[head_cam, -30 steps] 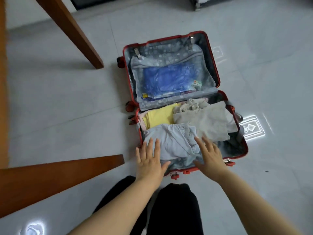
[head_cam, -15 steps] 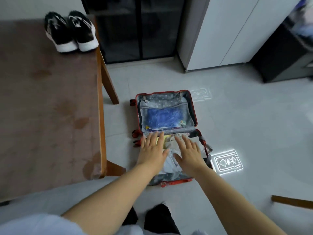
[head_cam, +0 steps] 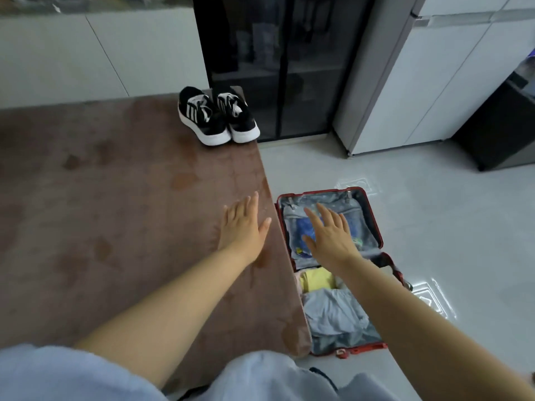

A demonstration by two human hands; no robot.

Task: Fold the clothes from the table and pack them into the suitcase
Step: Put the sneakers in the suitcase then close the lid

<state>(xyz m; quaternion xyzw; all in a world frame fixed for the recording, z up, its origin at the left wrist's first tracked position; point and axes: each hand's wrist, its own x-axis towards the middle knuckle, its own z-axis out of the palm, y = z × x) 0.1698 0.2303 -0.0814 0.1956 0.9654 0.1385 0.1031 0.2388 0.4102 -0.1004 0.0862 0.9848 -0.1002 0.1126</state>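
Lying in the near half of the open red suitcase [head_cam: 362, 348], on the floor just beside the table [head_cam: 115, 198], is a crumpled pale blue garment [head_cam: 333, 311], with a yellow garment [head_cam: 317, 279] just beyond it. The left hand [head_cam: 241, 227] reaches out over the table near its right edge, fingers straight and spread, grasping nothing; whether it touches the top I cannot tell. The right hand [head_cam: 330, 235] hangs over the suitcase's far half, fingers likewise released and spread, partly hiding a blue item [head_cam: 302, 227] under the mesh pocket. A pair of black and white shoes [head_cam: 217, 117] stands at the table's far corner. Behind them is a dark glass cabinet [head_cam: 275, 68].
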